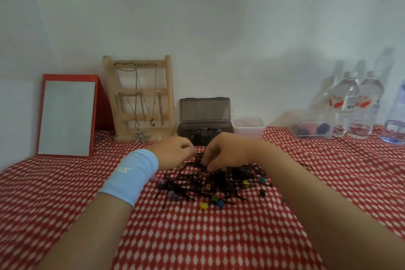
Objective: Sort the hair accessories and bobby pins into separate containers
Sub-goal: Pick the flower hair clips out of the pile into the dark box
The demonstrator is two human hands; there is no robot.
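Since the big pile of pins [208,182] lies under our hands, lots is left. The open dark box [205,131] sits just behind them. Our left hand [173,153] and right hand [223,153] curl into the pile; what they hold, we cannot tell.

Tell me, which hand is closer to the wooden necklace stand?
Left. The left hand sits close by the base of the wooden necklace stand; the right hand is farther right, in front of the dark box, fingers in the bobby pins.
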